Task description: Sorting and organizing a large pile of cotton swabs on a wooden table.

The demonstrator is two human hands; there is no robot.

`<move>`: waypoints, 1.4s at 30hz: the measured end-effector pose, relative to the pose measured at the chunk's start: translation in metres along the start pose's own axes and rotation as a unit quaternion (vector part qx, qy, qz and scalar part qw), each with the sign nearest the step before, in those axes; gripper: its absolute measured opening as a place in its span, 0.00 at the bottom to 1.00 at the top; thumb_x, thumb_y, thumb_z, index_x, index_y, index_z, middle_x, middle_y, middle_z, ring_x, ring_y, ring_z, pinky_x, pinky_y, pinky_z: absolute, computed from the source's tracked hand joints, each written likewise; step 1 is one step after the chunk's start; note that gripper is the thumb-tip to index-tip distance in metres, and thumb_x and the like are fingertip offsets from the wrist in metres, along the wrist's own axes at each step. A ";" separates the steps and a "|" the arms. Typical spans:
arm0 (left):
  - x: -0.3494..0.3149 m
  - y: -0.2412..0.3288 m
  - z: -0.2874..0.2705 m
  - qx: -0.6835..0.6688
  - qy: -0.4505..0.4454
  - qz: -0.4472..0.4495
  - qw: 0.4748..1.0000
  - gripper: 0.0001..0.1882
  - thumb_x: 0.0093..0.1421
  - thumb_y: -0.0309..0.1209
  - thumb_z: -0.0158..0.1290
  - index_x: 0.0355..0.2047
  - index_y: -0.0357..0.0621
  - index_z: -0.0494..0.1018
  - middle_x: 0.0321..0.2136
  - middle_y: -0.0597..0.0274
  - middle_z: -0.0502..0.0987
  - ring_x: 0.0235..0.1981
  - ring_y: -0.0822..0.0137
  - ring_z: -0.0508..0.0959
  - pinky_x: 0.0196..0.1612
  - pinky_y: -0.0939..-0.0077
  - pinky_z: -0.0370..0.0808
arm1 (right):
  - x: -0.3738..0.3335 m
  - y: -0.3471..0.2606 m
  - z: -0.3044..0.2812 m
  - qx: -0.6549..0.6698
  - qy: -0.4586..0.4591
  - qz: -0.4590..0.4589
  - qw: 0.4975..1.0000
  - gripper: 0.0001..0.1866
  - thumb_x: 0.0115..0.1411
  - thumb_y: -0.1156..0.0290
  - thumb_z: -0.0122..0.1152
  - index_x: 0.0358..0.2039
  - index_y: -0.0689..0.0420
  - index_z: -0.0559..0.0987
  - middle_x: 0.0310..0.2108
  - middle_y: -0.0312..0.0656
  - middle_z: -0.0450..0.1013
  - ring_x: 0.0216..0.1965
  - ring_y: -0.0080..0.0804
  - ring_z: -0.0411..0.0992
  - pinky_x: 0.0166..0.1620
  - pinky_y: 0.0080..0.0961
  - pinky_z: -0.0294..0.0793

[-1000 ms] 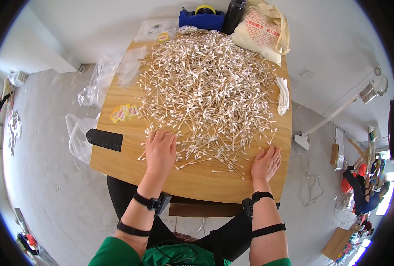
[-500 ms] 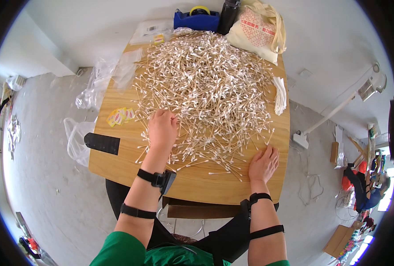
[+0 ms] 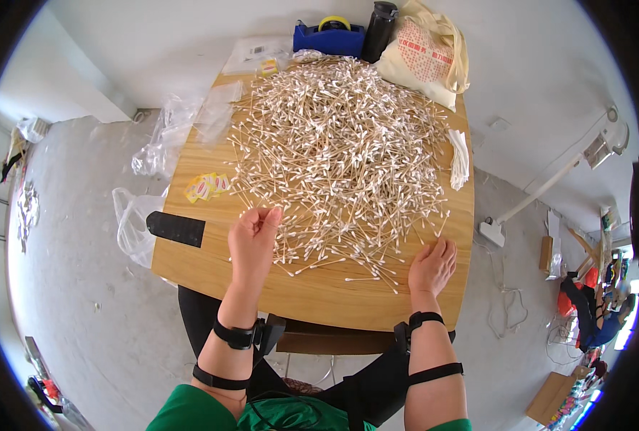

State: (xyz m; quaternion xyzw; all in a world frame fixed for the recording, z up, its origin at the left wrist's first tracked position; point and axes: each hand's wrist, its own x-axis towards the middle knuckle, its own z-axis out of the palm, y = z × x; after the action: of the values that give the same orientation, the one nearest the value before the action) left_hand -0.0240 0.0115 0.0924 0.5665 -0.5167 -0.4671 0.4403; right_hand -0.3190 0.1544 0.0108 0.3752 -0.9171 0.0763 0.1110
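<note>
A broad heap of cotton swabs (image 3: 348, 136) with pale wooden sticks and white tips covers much of the wooden table (image 3: 319, 305). My left hand (image 3: 253, 233) is raised at the heap's near left edge, its thumb and fingertips pinched together. Whatever lies between those fingertips is too small to make out. At the near right, my right hand (image 3: 432, 267) rests on the table beside the loose swabs, fingers loosely extended. Nothing shows in it. One swab lies close to its fingertips.
Yellow packets (image 3: 206, 187), a black strip (image 3: 176, 229) and clear plastic bags (image 3: 168, 133) lie on the left. Along the back stand a blue tape dispenser (image 3: 328, 39), a black bottle (image 3: 380, 32) and a cloth bag (image 3: 421, 61). A white bundle (image 3: 459, 159) is at right.
My left hand has drawn back toward me from the heap and now shows a pinch. My right hand stays in place. The whole view has shifted slightly.
</note>
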 end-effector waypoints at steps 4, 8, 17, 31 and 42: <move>-0.008 0.009 0.002 -0.045 0.000 0.003 0.999 0.12 0.64 0.33 0.56 0.30 0.34 0.76 0.22 0.71 0.75 0.24 0.83 0.68 0.28 0.86 0.65 | 0.000 0.002 0.001 -0.006 0.003 -0.001 1.000 0.21 0.62 0.65 0.52 0.54 0.59 0.68 0.57 0.49 0.62 0.62 0.47 0.58 0.62 0.42 0.58; -0.014 0.012 0.006 -0.078 -0.011 -0.015 0.997 0.15 0.65 0.35 0.55 0.28 0.35 0.75 0.21 0.71 0.75 0.24 0.83 0.68 0.28 0.87 0.65 | 0.000 0.001 0.001 -0.006 0.002 -0.001 1.000 0.21 0.62 0.66 0.52 0.54 0.59 0.68 0.57 0.49 0.63 0.62 0.47 0.58 0.62 0.42 0.58; -0.055 -0.003 0.003 0.115 -0.194 0.022 0.974 0.16 0.64 0.37 0.54 0.25 0.36 0.74 0.17 0.59 0.73 0.19 0.70 0.71 0.25 0.74 0.67 | 0.001 0.000 -0.004 0.014 -0.040 0.015 0.999 0.22 0.63 0.65 0.50 0.56 0.60 0.67 0.58 0.51 0.62 0.64 0.47 0.55 0.64 0.43 0.55; -0.059 -0.061 -0.007 0.212 -0.054 0.195 0.956 0.11 0.57 0.32 0.59 0.39 0.41 0.77 0.41 0.49 0.77 0.44 0.48 0.76 0.45 0.59 0.73 | 0.000 -0.001 -0.002 0.009 -0.008 0.001 1.000 0.22 0.62 0.65 0.51 0.54 0.62 0.67 0.58 0.55 0.61 0.64 0.51 0.56 0.65 0.44 0.55; -0.015 -0.077 0.024 0.503 -0.016 0.080 0.860 0.39 0.62 0.54 0.48 0.67 0.51 0.54 0.67 0.38 0.48 0.69 0.38 0.44 0.67 0.40 0.42 | 0.001 -0.002 -0.007 0.013 -0.020 -0.002 1.000 0.23 0.62 0.65 0.51 0.55 0.62 0.66 0.56 0.55 0.62 0.64 0.51 0.56 0.65 0.45 0.54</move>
State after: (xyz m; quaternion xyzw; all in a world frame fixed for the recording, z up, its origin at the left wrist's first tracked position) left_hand -0.0352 0.0323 0.0140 0.6604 -0.7317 -0.1157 0.1225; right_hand -0.3173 0.1544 0.0176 0.3795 -0.9175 0.0805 0.0876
